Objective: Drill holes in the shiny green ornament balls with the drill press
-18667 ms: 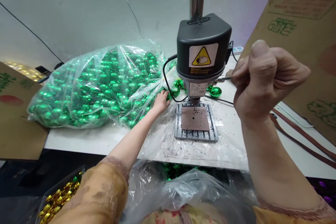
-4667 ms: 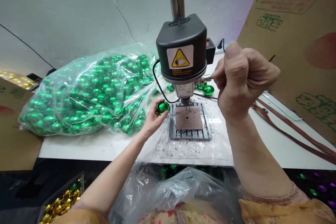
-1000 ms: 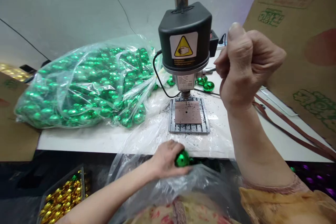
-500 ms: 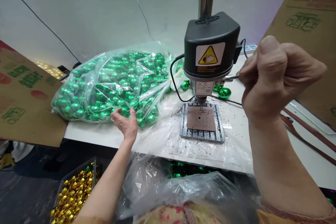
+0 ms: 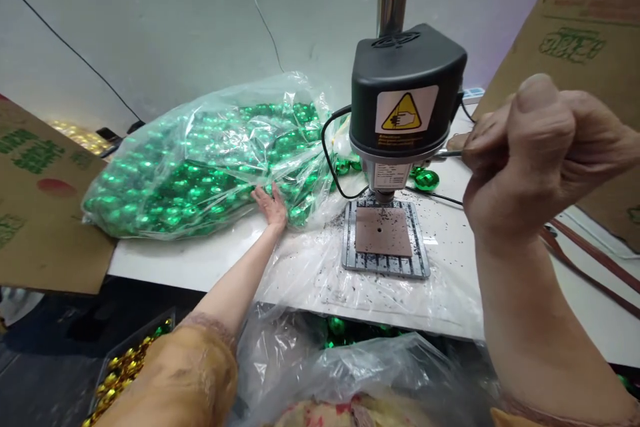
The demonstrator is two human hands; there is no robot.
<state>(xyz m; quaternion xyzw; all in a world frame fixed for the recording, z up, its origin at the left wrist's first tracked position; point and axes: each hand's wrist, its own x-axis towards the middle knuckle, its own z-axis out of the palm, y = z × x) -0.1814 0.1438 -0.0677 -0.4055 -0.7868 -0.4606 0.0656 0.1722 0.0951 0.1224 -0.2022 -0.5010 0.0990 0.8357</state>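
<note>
My left hand (image 5: 271,205) presses against the front of a large clear plastic bag (image 5: 210,167) full of shiny green faceted balls, its fingers spread. My right hand (image 5: 530,153) is closed around the metal lever (image 5: 447,155) on the side of a small black drill press (image 5: 407,93). Under the drill chuck lies a flat brown board (image 5: 384,232) with a dark hole in it. The board rests on a slotted metal base (image 5: 420,260) strewn with dark shavings.
Loose green balls (image 5: 427,179) lie behind the drill press. Cardboard boxes stand at left (image 5: 55,213) and right (image 5: 575,80). A crate of gold balls (image 5: 120,373) sits below the table at left. Clear plastic film (image 5: 320,273) covers the table front.
My left hand has moved right and forward onto the bag of green balls, and the bag looks pushed up and back. My right hand stays on the lever.
</note>
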